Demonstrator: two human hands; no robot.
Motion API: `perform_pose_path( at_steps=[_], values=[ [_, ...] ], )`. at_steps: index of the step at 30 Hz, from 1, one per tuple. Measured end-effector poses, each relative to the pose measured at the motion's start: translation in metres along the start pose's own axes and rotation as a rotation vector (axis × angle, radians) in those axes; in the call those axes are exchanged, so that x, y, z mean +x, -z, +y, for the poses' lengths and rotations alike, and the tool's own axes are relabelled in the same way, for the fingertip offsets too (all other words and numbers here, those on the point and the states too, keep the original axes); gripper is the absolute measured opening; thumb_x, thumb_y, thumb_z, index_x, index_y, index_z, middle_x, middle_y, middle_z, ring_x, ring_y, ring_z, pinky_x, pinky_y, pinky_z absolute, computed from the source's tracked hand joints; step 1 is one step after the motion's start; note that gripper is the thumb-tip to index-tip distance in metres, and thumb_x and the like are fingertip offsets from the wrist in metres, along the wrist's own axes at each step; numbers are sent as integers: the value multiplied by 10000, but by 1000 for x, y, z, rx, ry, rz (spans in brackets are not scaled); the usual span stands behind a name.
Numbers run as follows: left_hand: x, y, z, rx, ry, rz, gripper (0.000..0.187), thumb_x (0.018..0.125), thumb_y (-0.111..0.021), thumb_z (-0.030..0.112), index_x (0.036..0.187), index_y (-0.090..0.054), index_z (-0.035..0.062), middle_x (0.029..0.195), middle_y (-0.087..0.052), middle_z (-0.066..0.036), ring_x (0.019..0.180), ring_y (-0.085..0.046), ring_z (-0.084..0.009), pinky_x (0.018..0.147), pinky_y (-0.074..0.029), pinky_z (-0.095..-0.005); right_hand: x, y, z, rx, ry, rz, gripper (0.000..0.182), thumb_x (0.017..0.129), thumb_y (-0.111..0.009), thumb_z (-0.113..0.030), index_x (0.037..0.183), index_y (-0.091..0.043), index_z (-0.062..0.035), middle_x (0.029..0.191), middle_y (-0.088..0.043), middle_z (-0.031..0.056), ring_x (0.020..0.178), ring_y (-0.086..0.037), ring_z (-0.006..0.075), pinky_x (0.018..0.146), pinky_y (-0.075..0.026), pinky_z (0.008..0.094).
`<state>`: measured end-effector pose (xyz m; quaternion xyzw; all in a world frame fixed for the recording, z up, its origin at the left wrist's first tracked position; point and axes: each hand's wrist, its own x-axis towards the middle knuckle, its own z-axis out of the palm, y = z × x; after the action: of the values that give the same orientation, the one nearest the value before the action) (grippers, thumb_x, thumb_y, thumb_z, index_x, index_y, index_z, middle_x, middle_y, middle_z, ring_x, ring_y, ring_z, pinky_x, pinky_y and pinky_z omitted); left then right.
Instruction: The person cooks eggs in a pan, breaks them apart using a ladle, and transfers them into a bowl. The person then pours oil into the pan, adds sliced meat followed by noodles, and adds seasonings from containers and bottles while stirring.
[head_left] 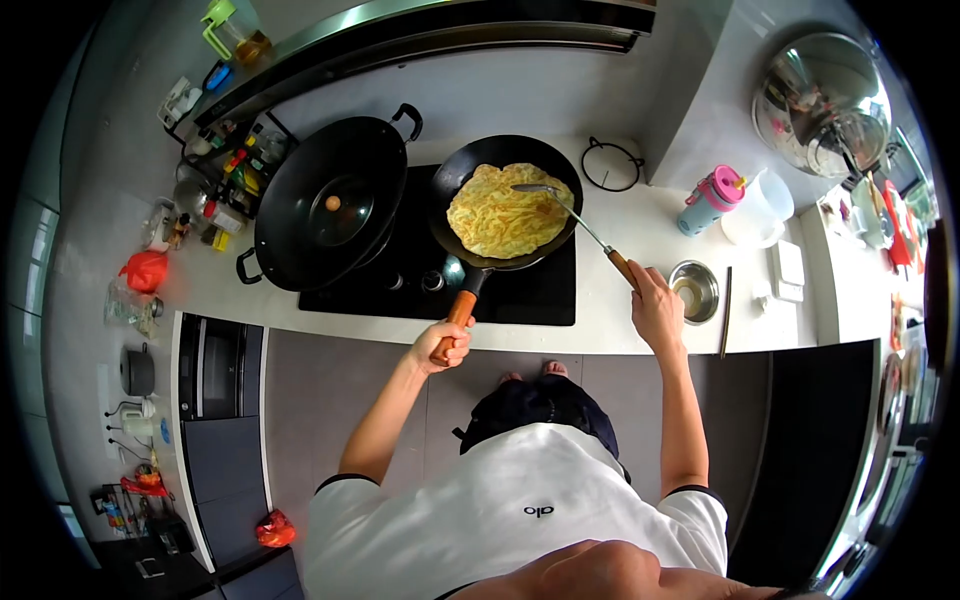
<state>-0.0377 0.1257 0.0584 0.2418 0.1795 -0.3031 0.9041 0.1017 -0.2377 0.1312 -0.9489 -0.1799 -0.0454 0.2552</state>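
Note:
My left hand [441,347] is wrapped round the wooden handle of a black frying pan [455,160] on the right part of the black cooktop [540,305]. Inside the pan lies a broad yellow omelette [505,215], browned in spots and uneven at its edge. In my right hand [657,308] is a spatula [593,232], gripped by its wooden handle. Its metal blade rests over the upper right part of the omelette.
Left of the pan stands a large black wok [300,210] with an egg-like brown thing [332,203] in it. Right of the cooktop are a steel bowl [703,281], chopsticks [726,310], a pink-lidded bottle [712,200] and a wire ring [611,187]. Condiment bottles [240,175] crowd the left corner.

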Motion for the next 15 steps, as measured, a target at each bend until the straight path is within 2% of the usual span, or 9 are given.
perform_pose_path(
  at_steps=[1,4,9,15],
  values=[
    [6,3,-4,-10,-11,-34,211,840,-533,61,1041,-479,96,624,-494,-10,436,-482,-93,388,-426,-253,4,-2,-4,-12,1,-13,469,759,-611,-1,1211,-555,-113,966,-605,95,841,-614,333,685,-498,427],
    [17,8,-15,77,-60,33,234,823,-553,78,1039,-465,104,611,-485,-6,429,-488,-100,385,-418,-258,5,-14,-11,-13,15,47,466,765,-575,-1,1214,-547,-118,955,-616,102,793,-626,344,653,-510,430],
    [35,22,-27,139,-116,102,279,812,-568,78,1067,-468,130,605,-478,4,417,-476,-102,378,-388,-266,-1,-35,-15,109,-46,100,423,778,-556,7,1192,-574,-79,988,-625,128,862,-614,346,735,-492,420],
    [58,40,-34,184,-132,120,331,781,-622,95,1063,-451,126,592,-478,-3,415,-476,-116,392,-388,-292,-8,-46,-16,210,-63,141,446,736,-632,40,1174,-591,-33,965,-632,154,847,-617,336,764,-485,374]
  ],
)
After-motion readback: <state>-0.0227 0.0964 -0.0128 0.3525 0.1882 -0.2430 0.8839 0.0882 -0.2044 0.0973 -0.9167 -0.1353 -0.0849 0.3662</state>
